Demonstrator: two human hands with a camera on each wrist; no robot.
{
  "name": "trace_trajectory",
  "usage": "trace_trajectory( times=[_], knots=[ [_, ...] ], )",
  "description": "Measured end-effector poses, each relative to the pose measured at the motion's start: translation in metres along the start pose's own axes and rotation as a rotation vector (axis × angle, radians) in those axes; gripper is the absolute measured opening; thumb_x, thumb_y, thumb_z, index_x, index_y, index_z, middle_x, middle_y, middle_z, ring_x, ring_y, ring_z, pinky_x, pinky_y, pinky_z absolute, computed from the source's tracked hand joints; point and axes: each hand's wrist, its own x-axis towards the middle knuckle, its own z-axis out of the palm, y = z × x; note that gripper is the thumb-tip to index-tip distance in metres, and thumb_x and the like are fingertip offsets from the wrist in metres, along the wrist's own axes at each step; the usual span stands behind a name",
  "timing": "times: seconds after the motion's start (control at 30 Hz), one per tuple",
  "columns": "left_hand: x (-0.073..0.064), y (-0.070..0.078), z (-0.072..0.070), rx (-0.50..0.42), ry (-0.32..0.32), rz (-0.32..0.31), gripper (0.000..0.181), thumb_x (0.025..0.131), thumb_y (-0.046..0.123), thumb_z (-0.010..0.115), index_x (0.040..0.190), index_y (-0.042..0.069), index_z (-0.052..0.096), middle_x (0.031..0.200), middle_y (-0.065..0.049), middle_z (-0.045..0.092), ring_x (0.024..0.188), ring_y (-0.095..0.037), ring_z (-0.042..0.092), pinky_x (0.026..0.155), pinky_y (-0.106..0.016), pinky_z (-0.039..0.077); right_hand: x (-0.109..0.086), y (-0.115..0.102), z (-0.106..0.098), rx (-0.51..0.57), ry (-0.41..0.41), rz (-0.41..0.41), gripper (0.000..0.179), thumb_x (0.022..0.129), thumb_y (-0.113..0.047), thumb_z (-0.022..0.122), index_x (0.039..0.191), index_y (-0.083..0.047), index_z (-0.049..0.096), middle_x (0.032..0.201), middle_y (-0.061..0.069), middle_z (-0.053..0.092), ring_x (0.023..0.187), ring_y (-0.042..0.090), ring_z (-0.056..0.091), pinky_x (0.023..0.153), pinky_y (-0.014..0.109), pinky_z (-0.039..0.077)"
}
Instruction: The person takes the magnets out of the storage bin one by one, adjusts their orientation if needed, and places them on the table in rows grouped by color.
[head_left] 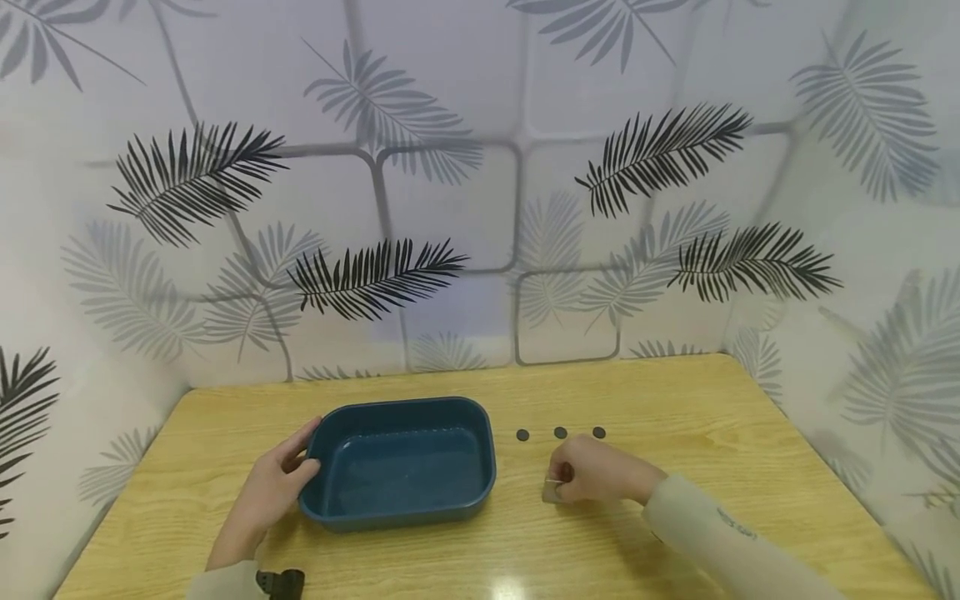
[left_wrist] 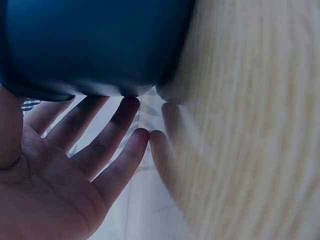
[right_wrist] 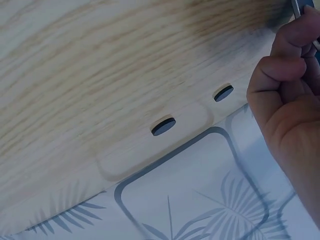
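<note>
A dark blue rectangular basin point(head_left: 397, 518) stands on the wooden table. My left hand point(head_left: 272, 483) holds its left end, thumb over the rim and fingers against the outer wall. In the left wrist view, the spread fingers of the left hand point(left_wrist: 70, 165) touch the basin's side point(left_wrist: 100, 45). To the right of the basin, my right hand point(head_left: 600, 471) pinches a small, flat greyish piece point(head_left: 551, 493) close to the tabletop; its kind is unclear. The right wrist view shows the right hand point(right_wrist: 290, 95) with curled fingers and only an edge of that piece point(right_wrist: 297, 8).
Three small dark discs lie in a row beyond my right hand: a left disc point(head_left: 522, 435), a middle disc point(head_left: 560, 432) and a right disc point(head_left: 598, 432). The wooden table point(head_left: 675, 400) meets a leaf-patterned wall point(head_left: 450, 208) at the back.
</note>
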Motion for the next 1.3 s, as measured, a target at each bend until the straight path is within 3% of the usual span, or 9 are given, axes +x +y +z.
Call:
trace_trajectory(
  times=[0.3, 0.63, 0.77, 1.07, 1.3],
  knots=[
    [-0.002, 0.005, 0.000, 0.023, 0.032, 0.015, 0.062, 0.105, 0.009, 0.052, 0.163, 0.015, 0.032, 0.164, -0.023, 0.038, 0.142, -0.047, 0.050, 0.104, -0.039, 0.057, 0.001, -0.002, -0.001, -0.081, 0.003, -0.041, 0.010, 0.088, -0.005, 0.075, 0.082, -0.011, 0.071, 0.074, -0.008, 0.064, 0.064, 0.000, 0.048, 0.060, 0.018, 0.045],
    [-0.002, 0.003, 0.000, 0.027, 0.037, 0.010, 0.063, 0.104, 0.009, 0.053, 0.163, 0.015, 0.032, 0.165, -0.022, 0.036, 0.143, -0.048, 0.049, 0.108, -0.046, 0.055, 0.005, 0.000, 0.006, -0.099, 0.016, -0.055, 0.013, 0.088, 0.001, 0.069, 0.082, -0.009, 0.073, 0.070, -0.009, 0.059, 0.061, 0.001, 0.041, 0.057, 0.017, 0.036],
    [-0.001, 0.002, 0.001, 0.030, 0.036, 0.015, 0.062, 0.105, 0.010, 0.053, 0.163, 0.016, 0.032, 0.164, -0.023, 0.038, 0.143, -0.048, 0.049, 0.106, -0.042, 0.055, 0.004, -0.002, 0.009, -0.135, 0.046, -0.046, 0.016, 0.086, 0.005, 0.069, 0.080, -0.009, 0.073, 0.071, -0.008, 0.062, 0.061, 0.001, 0.043, 0.056, 0.016, 0.039],
    [0.000, 0.000, -0.001, 0.046, 0.034, 0.025, 0.062, 0.105, 0.011, 0.053, 0.163, 0.015, 0.032, 0.164, -0.025, 0.037, 0.143, -0.050, 0.047, 0.108, -0.046, 0.055, 0.001, -0.020, 0.019, -0.286, 0.094, -0.011, 0.008, 0.081, 0.001, 0.078, 0.080, -0.006, 0.075, 0.073, -0.002, 0.070, 0.060, 0.002, 0.045, 0.057, 0.018, 0.045],
    [0.000, 0.001, 0.001, 0.020, 0.021, 0.016, 0.062, 0.105, 0.011, 0.053, 0.163, 0.015, 0.032, 0.164, -0.024, 0.037, 0.143, -0.049, 0.047, 0.095, -0.024, 0.055, 0.000, -0.024, 0.022, -0.253, 0.092, -0.040, 0.014, 0.078, -0.001, 0.077, 0.070, -0.008, 0.068, 0.063, -0.009, 0.054, 0.056, 0.002, 0.035, 0.052, 0.017, 0.034]
  ],
)
